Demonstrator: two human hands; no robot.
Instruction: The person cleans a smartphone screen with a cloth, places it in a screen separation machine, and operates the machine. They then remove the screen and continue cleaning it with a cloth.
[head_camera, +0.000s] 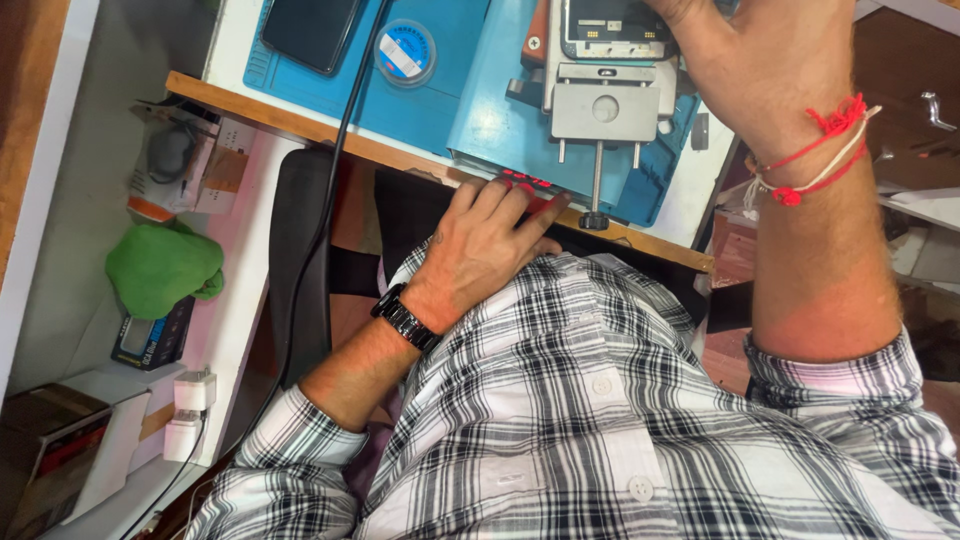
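My left hand (485, 245), with a black watch on its wrist, rests at the front edge of a blue machine (505, 120), fingertips touching its red lit display (530, 185). My right hand (765, 75), red threads tied round the wrist, reaches over an opened phone (610, 25) clamped in a grey metal fixture (605, 105) on that machine. Whether the right fingers grip the phone or only touch it is hidden by the hand's back. My checked shirt fills the lower view.
A blue work mat (440, 95) carries a dark phone (310, 30) and a round tape roll (405, 50). A black cable (335, 160) runs down past the wooden table edge (300, 122). Left shelves hold a green cloth (160, 265), boxes and white chargers (190, 410).
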